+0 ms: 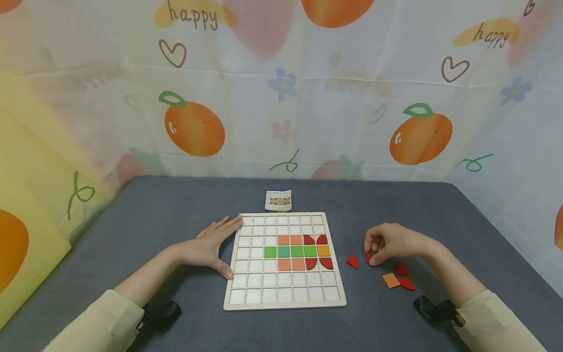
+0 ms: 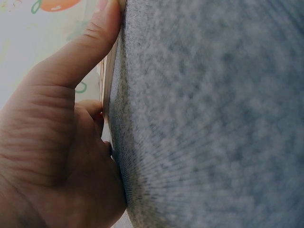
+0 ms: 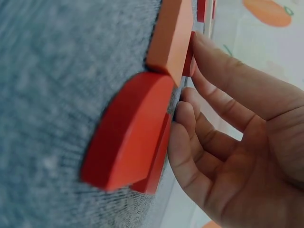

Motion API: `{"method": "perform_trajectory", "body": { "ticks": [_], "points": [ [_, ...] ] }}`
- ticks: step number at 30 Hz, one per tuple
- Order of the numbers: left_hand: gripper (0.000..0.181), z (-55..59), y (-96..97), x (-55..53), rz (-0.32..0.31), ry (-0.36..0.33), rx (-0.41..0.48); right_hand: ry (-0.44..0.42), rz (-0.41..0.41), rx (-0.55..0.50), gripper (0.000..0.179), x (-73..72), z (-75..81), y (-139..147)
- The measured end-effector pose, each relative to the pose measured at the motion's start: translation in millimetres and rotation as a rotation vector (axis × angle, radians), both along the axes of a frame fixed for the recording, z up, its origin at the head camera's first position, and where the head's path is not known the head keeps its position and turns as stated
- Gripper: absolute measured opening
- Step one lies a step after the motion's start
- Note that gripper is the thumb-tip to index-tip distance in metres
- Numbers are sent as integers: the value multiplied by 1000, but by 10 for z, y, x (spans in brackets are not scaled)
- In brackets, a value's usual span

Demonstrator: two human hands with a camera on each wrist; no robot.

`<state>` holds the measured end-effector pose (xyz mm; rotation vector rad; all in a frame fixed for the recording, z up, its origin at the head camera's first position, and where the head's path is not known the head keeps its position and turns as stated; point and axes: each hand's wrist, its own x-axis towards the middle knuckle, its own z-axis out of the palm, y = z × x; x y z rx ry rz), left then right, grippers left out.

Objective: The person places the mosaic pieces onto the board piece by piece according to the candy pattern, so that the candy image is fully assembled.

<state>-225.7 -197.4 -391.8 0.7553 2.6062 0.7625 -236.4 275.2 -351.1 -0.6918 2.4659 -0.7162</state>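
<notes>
My left hand (image 1: 206, 250) rests at the left edge of a white gridded board (image 1: 285, 295), fingers and thumb spread along its side. In the left wrist view, the thumb (image 2: 90, 45) lies against the board's thin edge. Right of the board, my right hand (image 1: 398, 239) pinches a red quarter-circle tile (image 1: 368, 256) between thumb and forefinger, down at the table. In the right wrist view that tile (image 3: 189, 61) is partly hidden behind an orange square tile (image 3: 171, 40). On the board sit orange, green, teal, yellow-orange and red quarter-circle tiles.
A small pattern card (image 1: 278, 201) lies behind the board. One loose red quarter-circle tile (image 1: 352, 261) is between board and right hand. Near the right wrist lie two more red tiles (image 1: 405, 283) beside the orange square. A printed curtain (image 1: 308, 122) hangs behind the dark table (image 1: 198, 318).
</notes>
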Motion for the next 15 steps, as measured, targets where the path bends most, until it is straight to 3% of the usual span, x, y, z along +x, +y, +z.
{"method": "perform_trajectory", "body": {
  "ticks": [15],
  "points": [
    [129,-9,-3,-3,-4,3,3,92,-14,-8,24,-21,10,-42]
  ]
}}
